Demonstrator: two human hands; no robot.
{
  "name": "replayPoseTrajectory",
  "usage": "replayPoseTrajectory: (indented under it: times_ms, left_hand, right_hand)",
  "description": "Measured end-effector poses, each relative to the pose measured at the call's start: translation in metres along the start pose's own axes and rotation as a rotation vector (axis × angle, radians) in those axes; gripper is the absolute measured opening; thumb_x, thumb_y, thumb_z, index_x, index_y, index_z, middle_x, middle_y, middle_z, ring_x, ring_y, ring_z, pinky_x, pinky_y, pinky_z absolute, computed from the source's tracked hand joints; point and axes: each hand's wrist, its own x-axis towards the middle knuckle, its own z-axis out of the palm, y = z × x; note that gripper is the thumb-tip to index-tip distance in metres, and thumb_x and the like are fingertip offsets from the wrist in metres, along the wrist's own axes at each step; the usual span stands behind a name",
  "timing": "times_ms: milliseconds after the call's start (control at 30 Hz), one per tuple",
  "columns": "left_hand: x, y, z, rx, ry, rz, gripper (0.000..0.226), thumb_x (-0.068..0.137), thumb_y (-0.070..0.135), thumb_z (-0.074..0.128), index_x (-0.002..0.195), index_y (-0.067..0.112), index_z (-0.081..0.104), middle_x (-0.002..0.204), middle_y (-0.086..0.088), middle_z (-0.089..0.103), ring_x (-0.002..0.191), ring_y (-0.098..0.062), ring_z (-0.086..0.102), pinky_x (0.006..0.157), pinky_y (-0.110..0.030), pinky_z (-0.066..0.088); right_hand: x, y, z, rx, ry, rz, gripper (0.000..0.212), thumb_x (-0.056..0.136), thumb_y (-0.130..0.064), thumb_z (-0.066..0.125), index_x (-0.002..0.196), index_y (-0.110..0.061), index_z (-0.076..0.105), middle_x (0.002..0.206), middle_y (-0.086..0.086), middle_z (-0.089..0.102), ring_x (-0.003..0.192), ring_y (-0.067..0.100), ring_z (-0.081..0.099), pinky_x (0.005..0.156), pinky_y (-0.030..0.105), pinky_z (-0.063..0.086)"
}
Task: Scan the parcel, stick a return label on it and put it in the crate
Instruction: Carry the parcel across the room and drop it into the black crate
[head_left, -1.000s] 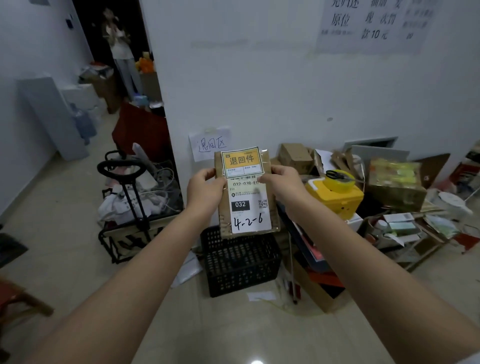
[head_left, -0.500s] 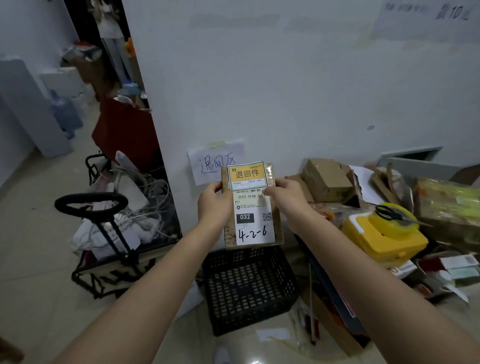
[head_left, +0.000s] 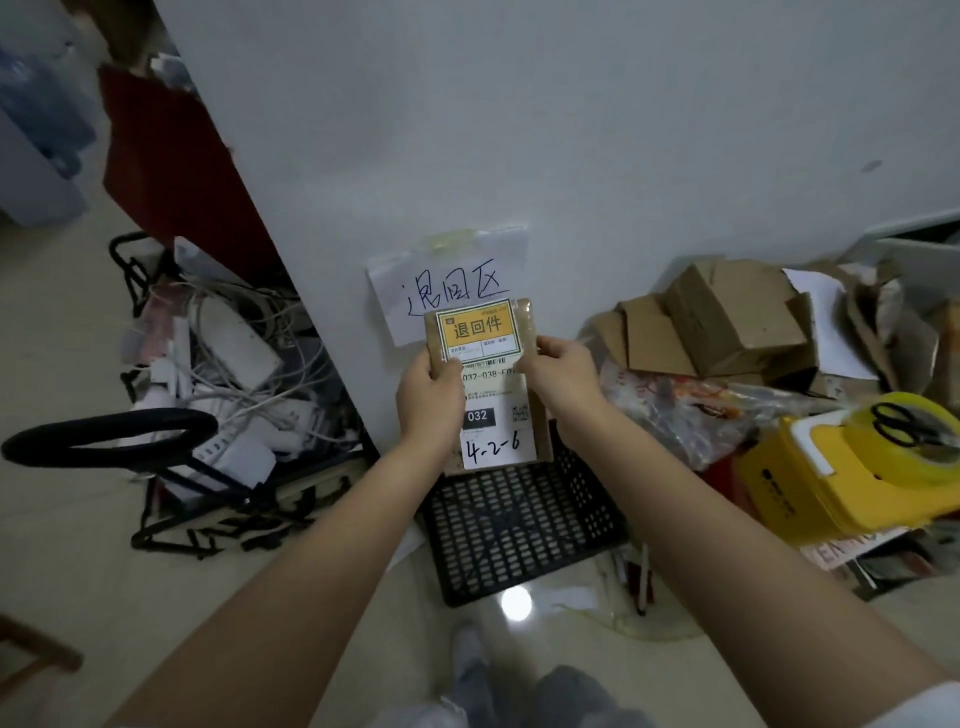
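Note:
I hold a flat brown parcel upright with both hands, just above the black perforated crate on the floor. An orange return label is stuck across its top, above a white shipping label handwritten "4-2-6". My left hand grips the parcel's left edge. My right hand grips its right edge. The parcel's lower end hangs over the crate's far rim, close to the white wall.
A handwritten paper sign is taped to the wall behind the parcel. A black trolley full of cables stands at left. Flattened cartons and a yellow box with tape and scissors lie at right.
I have stepped closer and my view has tilted down. The parcel has come lower, towards the crate, still held in both hands.

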Motion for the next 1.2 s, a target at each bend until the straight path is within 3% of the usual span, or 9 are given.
replayPoseTrajectory:
  times_ms: [133,300,433,600,767,833,933,1067,1200]
  left_hand:
    - [0.029,-0.044,0.005,0.026,0.007,-0.096,0.033,0.065,0.044,0.051,0.094,0.042,0.066,0.120,-0.006,0.062,0.092,-0.020,0.070,0.080,-0.044,0.060]
    - [0.043,-0.071,0.010,0.003,0.065,-0.178,0.028,0.077,0.014,0.055,0.100,0.029,0.065,0.101,-0.001,0.072,0.084,-0.020,0.072,0.075,-0.042,0.061]
    - [0.062,-0.104,0.015,-0.020,0.050,-0.278,0.030,0.080,0.007,0.056,0.097,0.032,0.060,0.096,0.006,0.071,0.084,-0.016,0.071,0.075,-0.038,0.060]
    - [0.074,-0.151,0.027,-0.109,0.031,-0.434,0.030,0.082,0.006,0.059,0.106,0.023,0.060,0.095,0.006,0.069,0.082,-0.012,0.067,0.062,-0.024,0.053]
    - [0.088,-0.205,0.034,-0.143,0.116,-0.477,0.047,0.077,0.004,0.061,0.122,0.009,0.054,0.110,-0.002,0.067,0.083,-0.007,0.065,0.048,-0.008,0.048]
    - [0.094,-0.226,0.036,-0.140,0.125,-0.493,0.050,0.078,0.003,0.062,0.125,0.009,0.050,0.106,0.002,0.066,0.081,-0.004,0.064,0.047,-0.006,0.047]
    - [0.101,-0.255,0.037,-0.132,0.130,-0.510,0.053,0.080,0.002,0.062,0.130,0.012,0.046,0.092,0.015,0.057,0.079,-0.001,0.059,0.049,-0.007,0.048]
    - [0.105,-0.297,0.038,-0.118,0.096,-0.518,0.054,0.079,0.000,0.061,0.129,0.019,0.049,0.096,0.014,0.062,0.091,-0.011,0.064,0.069,-0.022,0.052]
    - [0.113,-0.332,0.039,-0.074,0.050,-0.505,0.046,0.080,-0.001,0.058,0.119,0.022,0.054,0.092,0.018,0.062,0.081,-0.003,0.062,0.058,-0.014,0.050]
  right_hand:
    - [0.028,0.020,0.012,-0.016,0.001,0.118,0.014,0.082,-0.010,0.059,0.075,-0.022,0.062,0.085,0.001,0.069,0.088,0.025,0.068,0.081,0.043,0.058]
    - [0.057,0.053,0.031,0.004,-0.065,0.265,0.008,0.086,-0.014,0.058,0.090,-0.013,0.065,0.094,0.006,0.071,0.082,0.021,0.068,0.059,0.029,0.051]
    - [0.076,0.085,0.047,0.002,-0.118,0.271,0.014,0.085,-0.010,0.057,0.089,-0.020,0.066,0.094,0.003,0.073,0.080,0.019,0.069,0.061,0.029,0.055]
    - [0.103,0.136,0.066,-0.055,-0.128,0.273,0.054,0.074,-0.017,0.062,0.127,-0.024,0.056,0.118,0.009,0.061,0.087,0.023,0.068,0.066,0.032,0.059]
    - [0.130,0.204,0.091,-0.149,-0.174,0.304,0.083,0.049,-0.035,0.065,0.130,-0.044,0.048,0.120,0.008,0.060,0.093,0.026,0.068,0.077,0.042,0.060]
    - [0.135,0.217,0.098,-0.157,-0.189,0.317,0.078,0.053,-0.028,0.066,0.129,-0.042,0.050,0.115,0.006,0.065,0.091,0.024,0.070,0.075,0.042,0.061]
    - [0.143,0.241,0.104,-0.105,-0.187,0.377,0.048,0.069,-0.009,0.066,0.109,-0.034,0.058,0.104,0.001,0.071,0.084,0.020,0.071,0.072,0.040,0.061]
    - [0.152,0.287,0.112,-0.072,-0.144,0.474,0.055,0.075,0.000,0.061,0.124,-0.022,0.049,0.107,0.002,0.067,0.089,0.021,0.066,0.075,0.039,0.058]
    - [0.161,0.323,0.122,-0.054,-0.141,0.520,0.055,0.076,0.002,0.056,0.128,-0.016,0.052,0.115,0.008,0.068,0.092,0.024,0.067,0.069,0.034,0.057]
